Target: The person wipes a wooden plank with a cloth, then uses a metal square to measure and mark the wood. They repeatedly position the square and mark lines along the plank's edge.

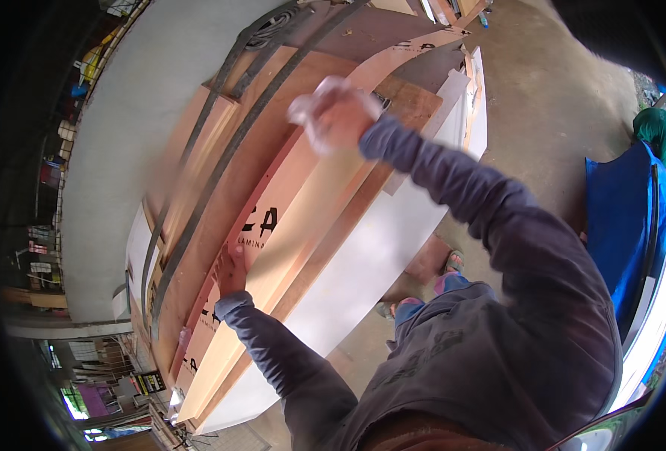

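On the stack: right hand (333, 114) blurred, pressed on a pale strip (303, 218), bunched over what looks like a clear wrap or cloth; how tightly it closes I cannot tell.
Left hand: left hand (231, 272) flat and open, fingers spread, bracing the strip's lower end, gripping nothing.
Strip: lies along the tilted boards (220, 165) above a white panel (370, 255).
Risk: the strip may slide downslope if the brace lifts.
Cause: uneven push from the far hand.

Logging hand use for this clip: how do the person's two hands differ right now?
The right hand is raised and blurred, wrapped in a pale cloth or bag; the left hand is bare, sharp, lying flat on the long laminate board. The right is farther away along it. Both arms wear grey sleeves.
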`<action>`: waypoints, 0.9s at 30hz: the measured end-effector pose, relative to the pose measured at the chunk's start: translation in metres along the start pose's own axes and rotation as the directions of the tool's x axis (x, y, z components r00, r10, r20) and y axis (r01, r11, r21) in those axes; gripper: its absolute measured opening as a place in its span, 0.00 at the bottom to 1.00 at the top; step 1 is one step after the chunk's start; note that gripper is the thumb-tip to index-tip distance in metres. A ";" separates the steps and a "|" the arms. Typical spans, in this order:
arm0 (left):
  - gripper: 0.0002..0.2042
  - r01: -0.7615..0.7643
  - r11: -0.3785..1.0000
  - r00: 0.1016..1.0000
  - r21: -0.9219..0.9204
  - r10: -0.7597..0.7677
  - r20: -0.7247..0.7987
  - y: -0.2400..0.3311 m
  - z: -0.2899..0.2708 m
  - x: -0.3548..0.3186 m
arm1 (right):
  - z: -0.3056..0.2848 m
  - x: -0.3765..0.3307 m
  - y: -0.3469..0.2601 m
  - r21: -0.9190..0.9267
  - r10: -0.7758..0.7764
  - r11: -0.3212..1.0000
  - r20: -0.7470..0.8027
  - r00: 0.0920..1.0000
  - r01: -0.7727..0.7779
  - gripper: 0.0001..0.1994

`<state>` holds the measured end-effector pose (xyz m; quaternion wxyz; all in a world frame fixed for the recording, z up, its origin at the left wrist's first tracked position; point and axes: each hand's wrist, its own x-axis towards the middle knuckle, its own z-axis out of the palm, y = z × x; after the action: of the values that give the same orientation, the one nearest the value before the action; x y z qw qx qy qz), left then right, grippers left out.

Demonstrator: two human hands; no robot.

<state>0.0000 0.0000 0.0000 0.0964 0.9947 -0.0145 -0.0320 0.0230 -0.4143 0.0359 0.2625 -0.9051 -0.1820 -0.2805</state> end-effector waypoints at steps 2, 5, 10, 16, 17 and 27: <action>0.37 -0.012 0.997 0.998 0.070 0.017 -0.065 0.014 0.008 0.004 | 0.042 -0.012 -0.010 0.032 -0.121 0.992 -0.058 0.991 0.123 0.12; 0.35 -0.062 0.998 0.992 0.017 0.064 -0.110 0.045 -0.005 0.009 | 0.091 -0.012 -0.059 -0.293 -0.102 0.951 -0.007 0.995 0.096 0.13; 0.37 -0.037 0.999 0.998 -0.035 0.035 -0.046 0.050 -0.001 0.007 | 0.048 -0.004 0.065 -0.198 -0.181 0.962 0.065 0.981 0.190 0.12; 0.38 -0.029 0.999 0.986 0.036 0.034 -0.165 0.021 0.020 0.008 | -0.036 0.000 0.131 0.054 0.126 0.990 0.022 0.992 -0.127 0.08; 0.38 -0.018 1.000 0.991 0.019 0.020 -0.135 0.036 0.017 0.011 | -0.037 -0.008 0.154 0.245 0.258 0.930 0.095 0.961 -0.274 0.08; 0.33 0.009 1.000 0.987 -0.028 -0.013 -0.159 0.047 0.038 0.007 | 0.093 -0.001 -0.073 -0.044 -0.381 0.912 0.281 0.881 0.408 0.19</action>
<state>0.0034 -0.0535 -0.0289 0.1104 0.9928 -0.0007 0.0471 0.0255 -0.3032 -0.0033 0.1266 -0.8905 -0.3818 -0.2128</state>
